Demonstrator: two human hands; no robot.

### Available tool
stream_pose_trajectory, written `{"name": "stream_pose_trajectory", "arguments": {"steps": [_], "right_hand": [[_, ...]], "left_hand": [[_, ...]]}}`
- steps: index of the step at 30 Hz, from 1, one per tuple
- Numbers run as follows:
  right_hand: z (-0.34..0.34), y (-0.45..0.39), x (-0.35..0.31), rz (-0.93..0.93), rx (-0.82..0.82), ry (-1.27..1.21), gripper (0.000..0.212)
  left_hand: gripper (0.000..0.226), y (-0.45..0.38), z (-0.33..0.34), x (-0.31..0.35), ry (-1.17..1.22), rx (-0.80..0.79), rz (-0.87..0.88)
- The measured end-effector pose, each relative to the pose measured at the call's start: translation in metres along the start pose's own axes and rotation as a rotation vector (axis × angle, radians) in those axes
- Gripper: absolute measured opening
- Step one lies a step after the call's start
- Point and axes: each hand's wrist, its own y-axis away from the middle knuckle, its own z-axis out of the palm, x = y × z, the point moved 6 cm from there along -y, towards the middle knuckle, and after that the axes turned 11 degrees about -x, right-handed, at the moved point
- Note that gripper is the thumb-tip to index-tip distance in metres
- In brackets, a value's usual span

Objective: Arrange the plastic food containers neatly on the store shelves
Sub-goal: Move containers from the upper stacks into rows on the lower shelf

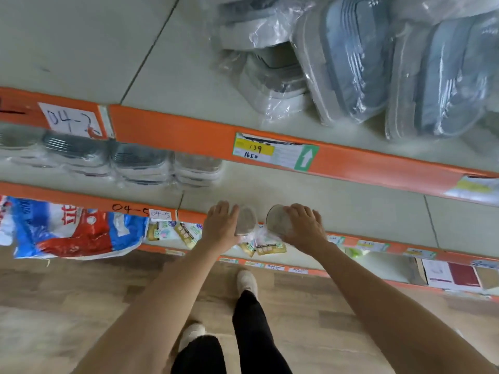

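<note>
Left grip [220, 225] curled on wrapped container [246, 221]; right grip [303, 228] curled on second container [278, 221], at shelf edge [378, 242]

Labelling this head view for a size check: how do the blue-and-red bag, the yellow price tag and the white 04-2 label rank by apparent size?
1. blue-and-red bag
2. white 04-2 label
3. yellow price tag
The two labels look close; camera nearness may skew them.
</note>
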Motion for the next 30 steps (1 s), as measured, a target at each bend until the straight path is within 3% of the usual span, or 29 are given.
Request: {"name": "stream_pose_trajectory", "arguments": {"steps": [3, 7, 10, 14, 21, 26, 30], "right_hand": [[0.006, -0.012, 0.014, -0.038, -0.001, -0.031, 0.067], [0.019, -0.022, 0.024, -0.030, 0.031, -0.065, 0.058], [0.022, -0.017, 0.012, 0.037, 0.203, 0.001, 0.050], [0.046, -0.004, -0.001, 0.061, 0.173, 0.017, 0.057], [0.049, -0.027, 0.020, 0.028, 0.100, 0.035, 0.062], [0.035, -0.067, 0.039, 0.053, 0.137, 0.051, 0.063], [0.019, -0.102, 0.044, 0.035, 0.167, 0.056, 0.064]], "left_hand": [[0.066, -0.011, -0.003, 0.011, -0.074, 0.007, -0.023], [0.049, -0.019, -0.003, 0.017, -0.149, 0.140, -0.064], [0.055, -0.009, 0.007, 0.020, -0.127, 0.235, -0.045], [0.067, 0.010, 0.036, 0.023, -0.109, 0.121, -0.029], [0.064, -0.036, 0.026, 0.026, -0.096, 0.059, 0.017], [0.062, -0.089, 0.011, 0.022, -0.122, 0.121, 0.030], [0.061, -0.128, -0.003, 0.016, -0.189, 0.188, -0.067]]}}
